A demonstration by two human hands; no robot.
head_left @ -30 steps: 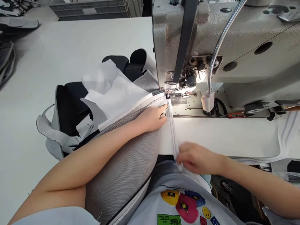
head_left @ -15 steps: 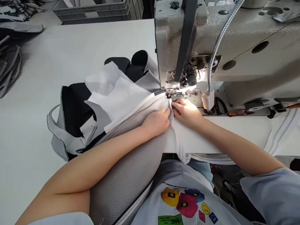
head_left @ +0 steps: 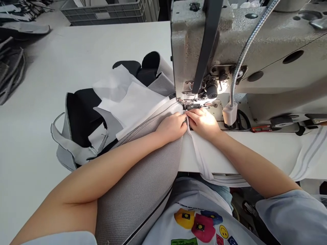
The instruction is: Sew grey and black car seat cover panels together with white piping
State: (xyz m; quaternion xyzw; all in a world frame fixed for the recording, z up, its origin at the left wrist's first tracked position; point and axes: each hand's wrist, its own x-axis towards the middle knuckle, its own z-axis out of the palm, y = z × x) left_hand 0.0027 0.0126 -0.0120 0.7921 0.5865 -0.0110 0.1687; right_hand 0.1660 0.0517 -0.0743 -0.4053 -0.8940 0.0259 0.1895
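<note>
A grey mesh fabric piece with a dark-edged seam runs from my lap up to the sewing machine. My left hand is closed on its right edge, just before the presser foot. Close beside it, my right hand pinches a white binding strip against that edge; its fingertips are by the foot. The strip hangs over the table edge and runs off to the right. White thin sheets and black padded parts of the work lie left of the foot.
A grey plastic crate stands at the back. Dark fabric pieces are piled at the far left. A lamp on a flexible neck, black scissor handles and a red-handled tool are right of my right hand.
Both hands have stayed by the presser foot; my left hand has shifted slightly up and its fingers curl tighter. The white strip hangs more slanted to the right. The view has shifted slightly.
</note>
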